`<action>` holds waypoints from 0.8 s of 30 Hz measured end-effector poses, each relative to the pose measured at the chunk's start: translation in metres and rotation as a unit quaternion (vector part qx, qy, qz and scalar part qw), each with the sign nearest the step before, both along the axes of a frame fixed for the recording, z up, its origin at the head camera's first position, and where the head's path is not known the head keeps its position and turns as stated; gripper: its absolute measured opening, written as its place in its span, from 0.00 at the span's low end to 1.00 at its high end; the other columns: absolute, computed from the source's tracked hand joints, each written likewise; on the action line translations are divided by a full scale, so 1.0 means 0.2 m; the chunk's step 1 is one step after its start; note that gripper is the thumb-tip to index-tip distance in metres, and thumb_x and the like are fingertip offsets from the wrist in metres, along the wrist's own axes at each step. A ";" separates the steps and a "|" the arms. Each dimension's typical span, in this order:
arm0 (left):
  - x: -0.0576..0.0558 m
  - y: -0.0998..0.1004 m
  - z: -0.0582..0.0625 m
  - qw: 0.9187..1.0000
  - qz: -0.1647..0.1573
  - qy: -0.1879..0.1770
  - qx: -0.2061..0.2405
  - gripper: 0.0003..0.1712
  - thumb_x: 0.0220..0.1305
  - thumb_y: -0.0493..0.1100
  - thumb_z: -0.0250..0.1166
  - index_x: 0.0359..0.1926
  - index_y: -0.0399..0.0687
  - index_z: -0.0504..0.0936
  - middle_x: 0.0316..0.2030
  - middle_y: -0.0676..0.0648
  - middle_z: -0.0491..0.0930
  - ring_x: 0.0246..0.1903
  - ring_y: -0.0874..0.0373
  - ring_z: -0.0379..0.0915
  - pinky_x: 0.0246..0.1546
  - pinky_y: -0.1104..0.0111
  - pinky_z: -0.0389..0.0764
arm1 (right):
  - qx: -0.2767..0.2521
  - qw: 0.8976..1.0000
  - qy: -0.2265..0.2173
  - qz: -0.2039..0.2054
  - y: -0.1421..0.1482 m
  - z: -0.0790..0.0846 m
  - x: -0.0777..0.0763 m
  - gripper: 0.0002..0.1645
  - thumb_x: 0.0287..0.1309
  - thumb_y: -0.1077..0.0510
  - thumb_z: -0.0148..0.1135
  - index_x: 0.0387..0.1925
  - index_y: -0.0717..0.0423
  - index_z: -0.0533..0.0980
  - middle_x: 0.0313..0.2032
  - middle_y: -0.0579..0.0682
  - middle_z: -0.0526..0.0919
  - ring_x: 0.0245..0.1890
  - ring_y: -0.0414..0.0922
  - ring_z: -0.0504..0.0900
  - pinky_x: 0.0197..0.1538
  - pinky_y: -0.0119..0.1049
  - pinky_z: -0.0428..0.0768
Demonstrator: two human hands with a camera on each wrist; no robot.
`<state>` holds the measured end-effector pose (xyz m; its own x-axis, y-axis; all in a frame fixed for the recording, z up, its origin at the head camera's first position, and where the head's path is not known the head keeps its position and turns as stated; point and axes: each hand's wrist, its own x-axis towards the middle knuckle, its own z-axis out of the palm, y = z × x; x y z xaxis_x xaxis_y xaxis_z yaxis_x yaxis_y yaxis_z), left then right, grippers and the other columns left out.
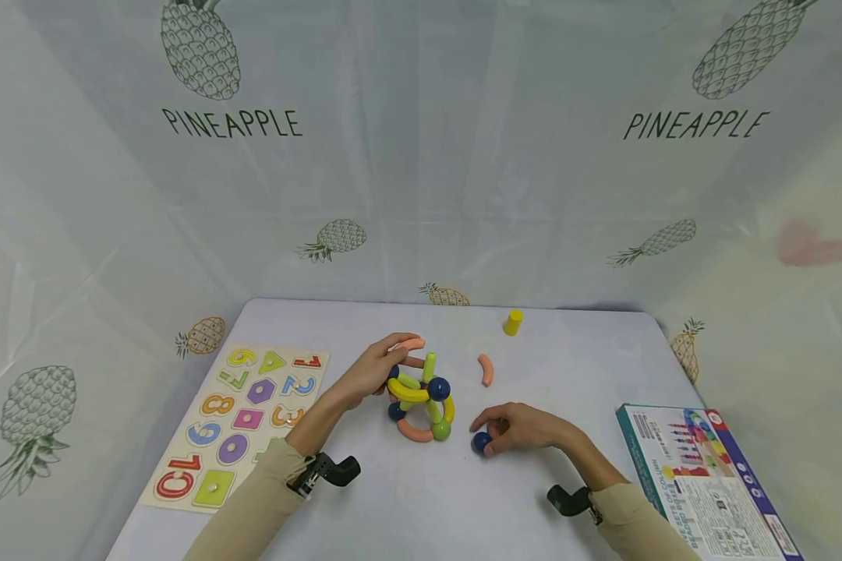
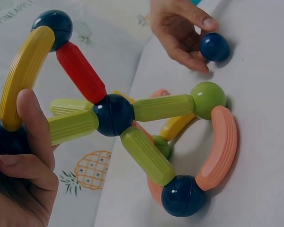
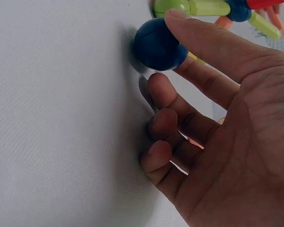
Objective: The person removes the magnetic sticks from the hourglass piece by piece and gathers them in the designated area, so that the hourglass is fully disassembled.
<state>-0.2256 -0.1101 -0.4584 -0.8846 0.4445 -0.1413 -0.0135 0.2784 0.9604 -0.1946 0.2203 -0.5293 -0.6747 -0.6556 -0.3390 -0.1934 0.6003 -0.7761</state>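
My left hand (image 1: 370, 375) grips the far left side of a structure of magnetic sticks and balls. In the left wrist view its fingers (image 2: 34, 135) curl by a dark blue ball and a yellow curved stick (image 2: 23, 75). Green sticks (image 2: 163, 108) and a red stick (image 2: 81, 71) meet at a central blue ball (image 2: 113, 114). The structure's base has a green ball (image 2: 208, 100) and a pink curved stick (image 2: 220, 146). A pink stick (image 1: 412, 344) shows at my left fingertips. To the right, my right hand (image 1: 526, 427) pinches a loose dark blue ball (image 3: 160, 45) low over the table.
A loose pink curved stick (image 1: 486, 370) and a yellow cylinder (image 1: 513, 322) lie farther back on the white table (image 1: 393, 506). On the left is a number-and-shape board (image 1: 210, 421); a printed box (image 1: 705, 475) lies at the right. A pineapple-print curtain (image 1: 421, 156) hangs behind.
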 end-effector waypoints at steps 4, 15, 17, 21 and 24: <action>0.00 0.00 0.00 1.000 0.000 -0.003 -0.001 0.24 0.81 0.52 0.45 0.72 0.59 0.67 0.55 0.43 0.84 0.09 0.59 0.57 0.12 0.73 0.59 | -0.001 1.000 0.000 0.000 0.00 -0.01 0.00 0.23 0.56 0.50 0.74 0.54 0.45 0.81 0.31 0.45 0.79 0.31 0.39 0.75 0.35 0.32 0.70; -0.01 0.00 0.00 1.000 -0.003 -0.004 0.003 0.23 0.81 0.53 0.45 0.72 0.62 0.68 0.55 0.43 0.84 0.08 0.60 0.55 0.12 0.73 0.59 | 0.001 1.000 0.014 -0.004 0.02 0.01 -0.02 0.23 0.61 0.47 0.70 0.56 0.47 0.80 0.31 0.44 0.80 0.30 0.38 0.74 0.33 0.32 0.69; 0.00 0.00 0.00 1.000 -0.003 -0.004 0.002 0.23 0.81 0.53 0.45 0.72 0.61 0.68 0.55 0.43 0.84 0.08 0.60 0.55 0.12 0.73 0.59 | -0.004 0.999 0.030 -0.016 0.02 0.03 -0.04 0.21 0.64 0.47 0.66 0.56 0.48 0.81 0.32 0.43 0.80 0.31 0.39 0.74 0.33 0.32 0.69; 0.00 0.00 0.00 1.000 0.000 -0.004 0.001 0.23 0.81 0.53 0.46 0.71 0.62 0.68 0.55 0.43 0.84 0.08 0.60 0.54 0.11 0.73 0.59 | -0.029 0.995 0.079 -0.056 -0.01 0.09 -0.07 0.18 0.70 0.50 0.60 0.55 0.53 0.81 0.36 0.45 0.82 0.34 0.43 0.76 0.35 0.33 0.74; 0.00 0.01 0.01 1.000 0.003 -0.007 0.001 0.23 0.81 0.53 0.45 0.71 0.62 0.68 0.55 0.44 0.84 0.09 0.59 0.54 0.12 0.73 0.59 | -0.059 0.989 0.101 -0.090 -0.06 0.13 -0.10 0.18 0.73 0.52 0.56 0.56 0.57 0.80 0.39 0.51 0.84 0.34 0.48 0.79 0.35 0.34 0.79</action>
